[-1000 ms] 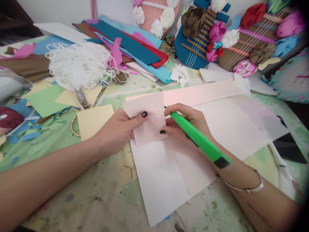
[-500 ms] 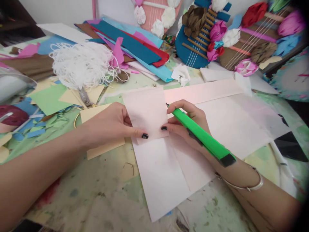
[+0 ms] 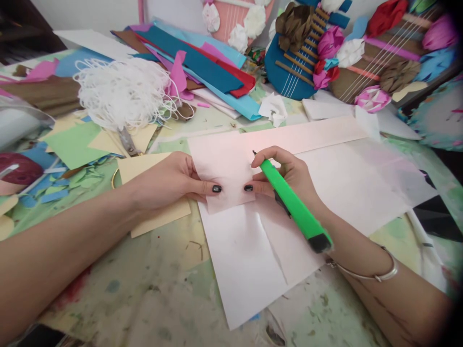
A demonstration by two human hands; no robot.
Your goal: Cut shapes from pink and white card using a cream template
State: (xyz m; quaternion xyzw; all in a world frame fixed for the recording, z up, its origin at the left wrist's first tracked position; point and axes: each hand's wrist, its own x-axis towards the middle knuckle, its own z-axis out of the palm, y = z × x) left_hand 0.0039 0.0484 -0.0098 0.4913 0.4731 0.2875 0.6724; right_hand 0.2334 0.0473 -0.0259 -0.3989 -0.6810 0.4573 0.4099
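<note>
Two hands meet on one piece in the head view. Your left hand (image 3: 170,180) pinches the lower edge of a small pale-pink square of thin paper (image 3: 226,161), just left of the frame's centre, with the thumb on top and the fingers closed beneath. Your right hand (image 3: 289,176) presses its thumb on the same edge just beside it. Its other fingers are wrapped around a bright green plastic utility knife (image 3: 294,207), whose short dark tip points to the upper left.

The step in hand looks like squaring up that piece over the large pale-pink creased sheet (image 3: 340,178) spread across the centre and right of the paint-stained bench (image 3: 144,289). Whether the square lies flat or is slightly lifted is hard to tell. It looks soft and faintly translucent, almost tissue-like. The sheet beneath is matte, with a sharp fold running toward the lower centre.

Handling paper this thin calls for a light, even hold from both thumbs, since it would likely crease or tear, and for keeping the knife tip away from your left fingers. A cream card rectangle (image 3: 159,217) lies under your left wrist, and a tangle of white string (image 3: 123,94) sits at upper left.
</note>
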